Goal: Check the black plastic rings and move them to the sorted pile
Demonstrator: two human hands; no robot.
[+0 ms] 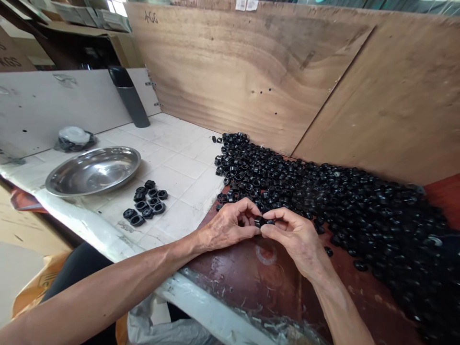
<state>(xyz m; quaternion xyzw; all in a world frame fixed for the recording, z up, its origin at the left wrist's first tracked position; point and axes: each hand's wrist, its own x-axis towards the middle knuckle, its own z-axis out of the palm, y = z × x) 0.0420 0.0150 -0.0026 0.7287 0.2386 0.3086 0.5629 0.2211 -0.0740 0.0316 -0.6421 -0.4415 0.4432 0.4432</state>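
Note:
My left hand (228, 225) and my right hand (294, 237) meet over a reddish-brown board (251, 273) at the table's near edge. Between their fingertips they pinch a small black plastic piece (261, 221). Whether it is one piece or two pressed together, I cannot tell. Just beyond the hands lies a large heap of small black ring-shaped parts (323, 191), spreading to the right. To the left, on the white tiles, a small group of black parts (145, 203) lies apart from the heap.
An empty steel bowl (94, 170) sits on the white tiled table (179, 167) at the left. Behind it are a crumpled bag (74, 139) and a dark grey flask (130, 98). Plywood panels (251, 72) wall the back and right.

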